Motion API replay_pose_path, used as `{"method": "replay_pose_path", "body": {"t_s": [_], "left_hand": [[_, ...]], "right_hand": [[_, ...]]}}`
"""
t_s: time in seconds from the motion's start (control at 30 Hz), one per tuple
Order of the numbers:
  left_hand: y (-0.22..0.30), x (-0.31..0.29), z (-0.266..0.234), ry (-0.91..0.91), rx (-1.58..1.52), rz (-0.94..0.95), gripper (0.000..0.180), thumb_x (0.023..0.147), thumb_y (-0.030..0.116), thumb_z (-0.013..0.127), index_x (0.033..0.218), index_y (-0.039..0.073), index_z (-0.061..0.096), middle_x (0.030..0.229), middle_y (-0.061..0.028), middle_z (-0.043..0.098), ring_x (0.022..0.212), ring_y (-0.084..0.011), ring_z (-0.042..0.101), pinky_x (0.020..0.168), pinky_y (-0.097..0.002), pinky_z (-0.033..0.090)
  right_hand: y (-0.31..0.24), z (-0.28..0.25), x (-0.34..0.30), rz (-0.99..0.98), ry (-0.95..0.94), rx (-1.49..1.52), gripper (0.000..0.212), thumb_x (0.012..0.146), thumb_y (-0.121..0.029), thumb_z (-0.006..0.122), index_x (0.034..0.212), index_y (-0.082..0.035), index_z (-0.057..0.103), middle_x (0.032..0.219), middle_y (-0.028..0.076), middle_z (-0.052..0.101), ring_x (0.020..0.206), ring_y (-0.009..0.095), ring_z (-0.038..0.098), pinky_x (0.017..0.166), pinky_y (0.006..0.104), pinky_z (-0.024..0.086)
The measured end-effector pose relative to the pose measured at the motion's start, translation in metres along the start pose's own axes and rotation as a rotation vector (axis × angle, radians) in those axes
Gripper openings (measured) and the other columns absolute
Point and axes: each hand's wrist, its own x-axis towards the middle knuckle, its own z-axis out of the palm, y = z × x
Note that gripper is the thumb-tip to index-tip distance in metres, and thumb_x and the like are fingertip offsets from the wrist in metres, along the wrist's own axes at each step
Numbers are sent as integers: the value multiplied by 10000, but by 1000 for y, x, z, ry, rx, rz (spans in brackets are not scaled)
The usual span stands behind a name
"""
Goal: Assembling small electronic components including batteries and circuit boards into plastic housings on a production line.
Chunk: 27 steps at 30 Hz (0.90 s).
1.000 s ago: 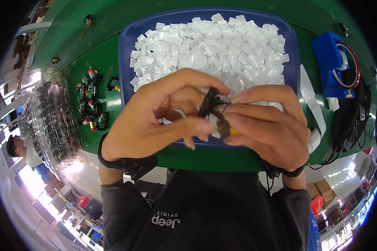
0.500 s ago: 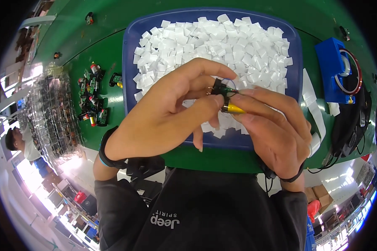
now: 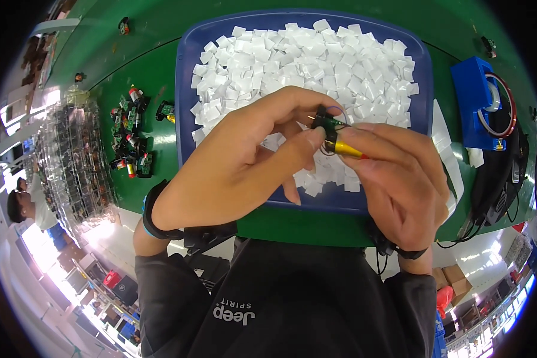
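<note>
Between both hands, over the tub, is a small electronic assembly: a black housing [image 3: 323, 122] with thin metal pins, a bit of green circuit board, thin wires and a yellow cylinder [image 3: 346, 148] with a red end. My left hand [image 3: 221, 164] pinches the black housing between thumb and fingers. From the other side, my right hand [image 3: 400, 176] grips the yellow cylinder's red end with its fingertips. Fingers cover part of the assembly. Beneath the hands, a blue tub [image 3: 186, 89] is heaped with small white square pieces [image 3: 316, 65].
Left of the tub lies a pile of similar assemblies [image 3: 130, 134], with a single one [image 3: 166, 111] nearer the rim. On the right stand a blue tape dispenser [image 3: 468, 107], a white strip [image 3: 444, 140] and a black bag [image 3: 495, 173]. A person [image 3: 27, 206] is at far left.
The assembly has tilted, so the yellow cylinder's red end and the housing's pins now show. My right hand has shifted slightly right and down.
</note>
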Motion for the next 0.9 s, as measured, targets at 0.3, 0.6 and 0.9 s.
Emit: {"method": "replay_pose_path", "body": {"t_s": [0.3, 0.6, 0.9], "left_hand": [[-9, -1, 2, -35, -62, 5, 377, 886, -94, 464, 1252, -22, 519, 1109, -112, 574, 835, -121, 584, 675, -266, 589], [-12, 0, 9, 2, 93, 142, 382, 871, -89, 528, 1247, -23, 523, 1150, -125, 574, 933, -163, 615, 773, -302, 604], [-12, -5, 9, 78, -269, 98, 377, 866, -5, 662, 1217, -71, 542, 1148, -183, 622, 982, -216, 651, 800, -328, 606]], "right_hand": [[-1, -1, -1, 43, 18, 129, 350, 746, 117, 735, 963, -67, 533, 970, 152, 723, 942, 286, 668, 778, 335, 566], [8, -7, 2, 13, -39, 76, 341, 757, 111, 732, 953, -73, 523, 988, 156, 725, 952, 261, 644, 785, 376, 562], [3, -18, 13, -1, -15, 33, 333, 735, 22, 791, 974, -53, 571, 849, 134, 694, 851, 209, 623, 776, 389, 532]]}}
